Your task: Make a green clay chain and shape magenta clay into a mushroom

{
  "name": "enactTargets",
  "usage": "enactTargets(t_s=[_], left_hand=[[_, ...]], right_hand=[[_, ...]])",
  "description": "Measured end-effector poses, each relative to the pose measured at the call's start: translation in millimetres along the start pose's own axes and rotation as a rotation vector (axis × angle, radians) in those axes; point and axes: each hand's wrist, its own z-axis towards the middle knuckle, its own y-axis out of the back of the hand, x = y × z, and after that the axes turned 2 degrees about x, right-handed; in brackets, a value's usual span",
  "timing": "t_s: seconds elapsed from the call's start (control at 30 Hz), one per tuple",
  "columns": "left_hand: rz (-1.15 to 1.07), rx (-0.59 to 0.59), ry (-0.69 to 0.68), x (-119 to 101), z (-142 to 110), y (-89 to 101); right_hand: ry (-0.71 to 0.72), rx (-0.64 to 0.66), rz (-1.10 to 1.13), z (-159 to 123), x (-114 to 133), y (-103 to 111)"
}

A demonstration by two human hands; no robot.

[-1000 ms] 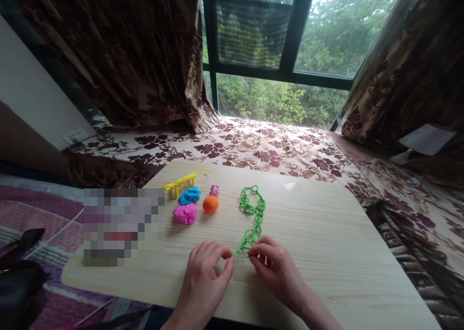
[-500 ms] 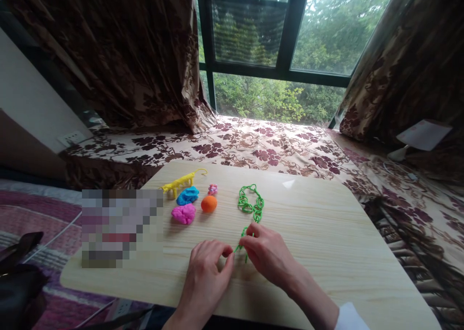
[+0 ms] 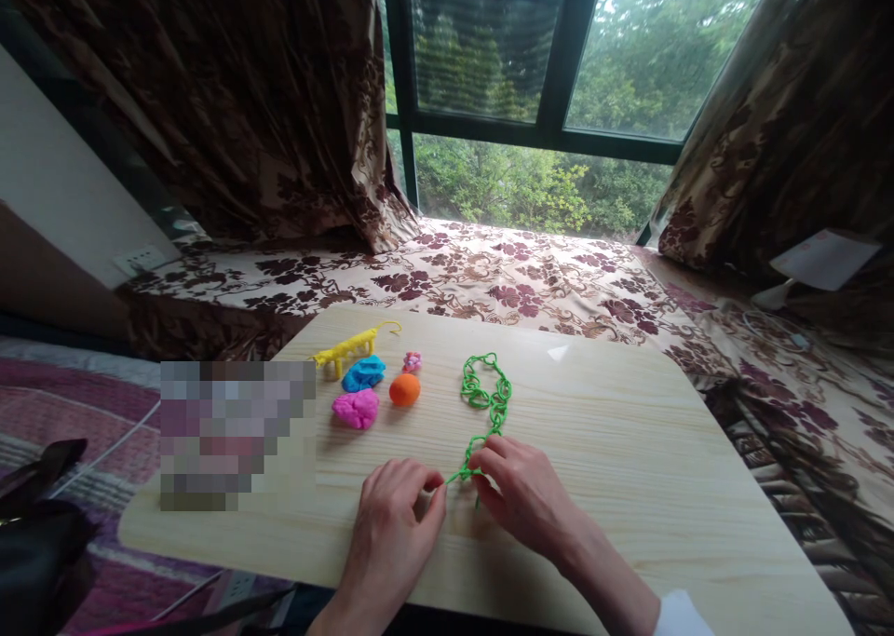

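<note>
A green chain of thin linked loops (image 3: 500, 390), apparently modelling clay, curves over the light wooden table (image 3: 615, 450) down to my hands. My left hand (image 3: 397, 515) is closed in a pinch at the tip of a thin green strand at the chain's near end. Close by on the right, my right hand (image 3: 521, 487) has its thumb and fingers closed on the same strand by the last loops, partly hiding them. A short bit of green pokes out below the right fingers.
Left of the chain lie an orange ball (image 3: 404, 390), a pink lump (image 3: 357, 409), a blue lump (image 3: 364, 372), a small pink figure (image 3: 412, 362) and a yellow bridge-like clay piece (image 3: 349, 346). A blurred-out patch covers the table's left side. A lamp (image 3: 824, 262) stands far right.
My right fingers have shifted slightly back toward me, so more of the near loops show. The left hand keeps its pinch, and the strand between the hands lies flatter.
</note>
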Motion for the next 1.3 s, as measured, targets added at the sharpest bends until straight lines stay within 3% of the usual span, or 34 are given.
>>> enactTargets(t_s=[0.2, 0.5, 0.77, 1.17, 1.3], left_hand=[[-0.075, -0.037, 0.011, -8, 9, 1.0], [-0.008, -0.054, 0.067, -1, 23, -7.3], [0.035, -0.056, 0.050, 2, 16, -4.5], [-0.032, -0.017, 0.011, 2, -1, 3.8], [-0.112, -0.026, -0.013, 0, -3, 3.0]], right_hand=[[0.002, 0.004, -0.042, 4, 2, -5], [0.016, -0.028, -0.068, -2, -3, -3], [-0.008, -0.077, -0.003, -2, -5, -5], [0.015, -0.002, 0.030, -19, -5, 11], [0.068, 0.047, -0.047, -20, -6, 7]])
